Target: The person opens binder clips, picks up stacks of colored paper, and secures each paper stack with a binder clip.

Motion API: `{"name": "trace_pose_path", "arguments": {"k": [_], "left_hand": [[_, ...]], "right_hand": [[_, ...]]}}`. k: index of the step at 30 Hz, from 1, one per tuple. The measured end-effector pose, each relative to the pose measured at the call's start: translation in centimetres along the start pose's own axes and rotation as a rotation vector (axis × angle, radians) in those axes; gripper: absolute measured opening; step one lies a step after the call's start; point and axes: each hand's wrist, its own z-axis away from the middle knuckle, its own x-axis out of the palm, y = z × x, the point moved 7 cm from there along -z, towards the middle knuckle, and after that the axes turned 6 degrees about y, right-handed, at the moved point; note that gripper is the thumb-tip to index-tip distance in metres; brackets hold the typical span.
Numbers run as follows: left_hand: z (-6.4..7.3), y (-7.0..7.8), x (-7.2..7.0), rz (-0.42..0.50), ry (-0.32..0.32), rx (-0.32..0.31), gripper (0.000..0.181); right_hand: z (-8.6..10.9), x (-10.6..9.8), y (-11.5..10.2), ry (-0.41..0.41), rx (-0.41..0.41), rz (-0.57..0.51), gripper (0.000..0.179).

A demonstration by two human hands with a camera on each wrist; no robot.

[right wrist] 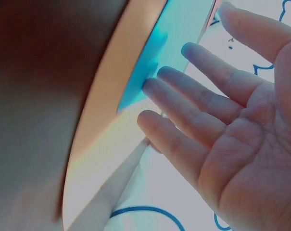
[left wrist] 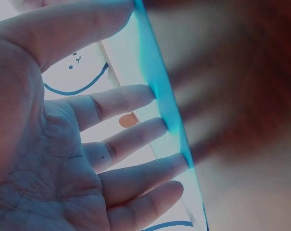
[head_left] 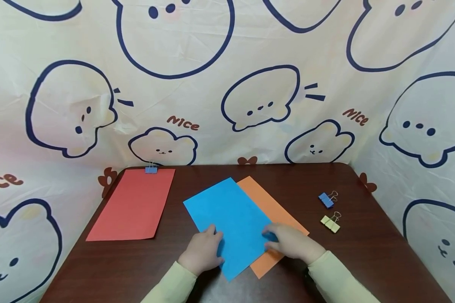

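A blue sheet of paper [head_left: 235, 214] lies turned at an angle on the table, partly over an orange sheet [head_left: 271, 204] whose right side and lower corner stick out. My left hand [head_left: 202, 251] is at the blue sheet's left edge; in the left wrist view its fingertips [left wrist: 157, 124] meet that edge with the fingers extended. On the other side, my right hand [head_left: 290, 242] is over the orange sheet, its fingers at the blue sheet's right edge. The right wrist view shows these fingers [right wrist: 188, 103] spread and fairly straight.
At the left of the dark brown table [head_left: 197, 172] lies red paper [head_left: 132, 206] with a blue binder clip [head_left: 151, 170] on its top edge. Another blue binder clip [head_left: 326, 200] and a yellow one [head_left: 330, 224] lie at the right. A printed curtain [head_left: 208, 97] stands behind.
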Motion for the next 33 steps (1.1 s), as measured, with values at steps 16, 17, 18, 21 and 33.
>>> {"name": "trace_pose_path", "arguments": {"k": [16,17,18,21,33], "left_hand": [[-0.3,0.3,-0.3,-0.025,-0.026,-0.002,0.053],[-0.3,0.3,-0.3,-0.026,-0.027,-0.001,0.053],[-0.3,0.2,-0.3,-0.028,-0.026,-0.001,0.054],[-0.3,0.2,-0.1,-0.037,-0.029,0.000,0.054],[-0.2,0.2,-0.3,-0.038,-0.054,-0.011,0.054]], "right_hand": [[-2.3,-6.7,5.3,0.206,0.103,0.204,0.029],[-2.4,-6.9,5.7,0.211,0.114,0.206,0.029],[-2.5,-7.1,6.0,0.217,0.126,0.212,0.029],[-2.9,-7.6,7.2,0.234,0.151,0.237,0.029],[-2.1,-11.5,10.6,0.420,0.299,0.396,0.044]]}}
